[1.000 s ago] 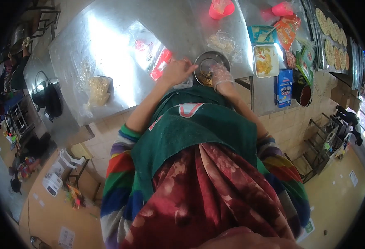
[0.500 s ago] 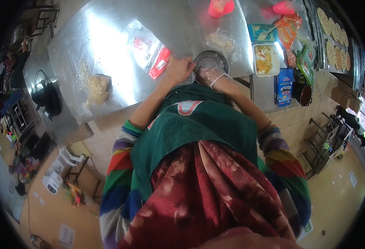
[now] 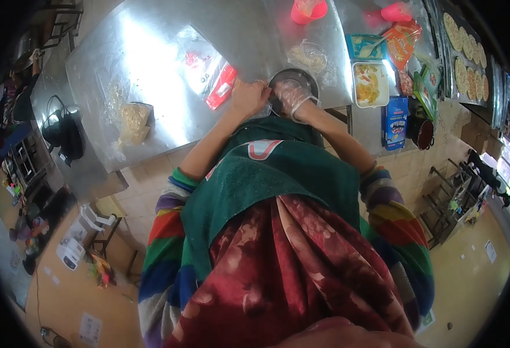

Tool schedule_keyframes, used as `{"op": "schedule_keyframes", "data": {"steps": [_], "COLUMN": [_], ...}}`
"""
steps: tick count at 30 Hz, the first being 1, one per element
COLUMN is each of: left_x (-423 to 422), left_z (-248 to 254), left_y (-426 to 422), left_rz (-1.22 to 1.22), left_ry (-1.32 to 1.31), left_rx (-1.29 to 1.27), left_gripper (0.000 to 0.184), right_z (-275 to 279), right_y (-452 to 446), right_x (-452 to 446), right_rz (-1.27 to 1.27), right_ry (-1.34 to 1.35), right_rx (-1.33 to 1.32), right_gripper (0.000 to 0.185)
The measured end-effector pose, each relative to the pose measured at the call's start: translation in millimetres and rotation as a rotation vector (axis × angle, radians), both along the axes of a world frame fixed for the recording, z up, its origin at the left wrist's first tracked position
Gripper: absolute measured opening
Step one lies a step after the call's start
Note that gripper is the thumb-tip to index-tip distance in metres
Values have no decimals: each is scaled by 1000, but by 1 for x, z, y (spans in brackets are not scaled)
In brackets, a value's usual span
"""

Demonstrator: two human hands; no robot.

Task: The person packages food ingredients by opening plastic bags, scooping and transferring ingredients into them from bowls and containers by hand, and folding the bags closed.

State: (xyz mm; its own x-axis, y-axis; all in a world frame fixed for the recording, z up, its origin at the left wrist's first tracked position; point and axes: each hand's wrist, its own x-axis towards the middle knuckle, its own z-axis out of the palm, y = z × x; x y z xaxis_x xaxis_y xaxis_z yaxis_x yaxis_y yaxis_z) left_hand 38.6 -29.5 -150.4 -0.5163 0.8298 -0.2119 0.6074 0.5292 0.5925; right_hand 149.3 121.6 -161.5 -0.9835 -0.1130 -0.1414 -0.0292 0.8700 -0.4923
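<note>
A round metal bowl (image 3: 312, 81) is at the top of the picture, a bit right of the middle. The right hand (image 3: 291, 94), in a clear glove (image 3: 299, 104), is down in the bowl. I cannot tell if its fingers are pinching anything. The left hand (image 3: 249, 98) is curled by the bowl's left edge, and I cannot tell if it grips it. A red and white bag (image 3: 221, 87) is near the left hand. The bowl is by the near edge of a shiny table (image 3: 243, 40). Above the bowl is a crumpled clear bag (image 3: 308, 56). To the upper right are a white tub (image 3: 357, 100) of yellow food and a blue box (image 3: 395, 123). A tray (image 3: 451, 87) of flat, round pieces is far upper right.
</note>
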Motion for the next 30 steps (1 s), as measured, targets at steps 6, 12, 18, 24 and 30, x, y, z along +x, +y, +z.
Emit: {"op": "schedule_keyframes", "data": {"steps": [6,12,18,24,30], "left_x": [2,4,1,2,3], "left_z": [8,7,10,12,10], "left_y": [2,2,2,4,2], "left_rz": [24,-13,20,22,27], "left_ry": [-8,-3,-63,-127,-190], "left_rx": [-28,-38,-33,-54,-13], "left_gripper": [21,22,22,22,24], "right_z": [66,25,27,32,32], "right_y": [28,28,29,22,13], "right_x": [-1,7,21,3,34], "right_rz": [77,-49,79,-108,-172], "right_ry": [-470,-39,-353,-21,-420], "right_rx": [-47,104,29,225,-52], "right_gripper": [23,27,31,29,23]}}
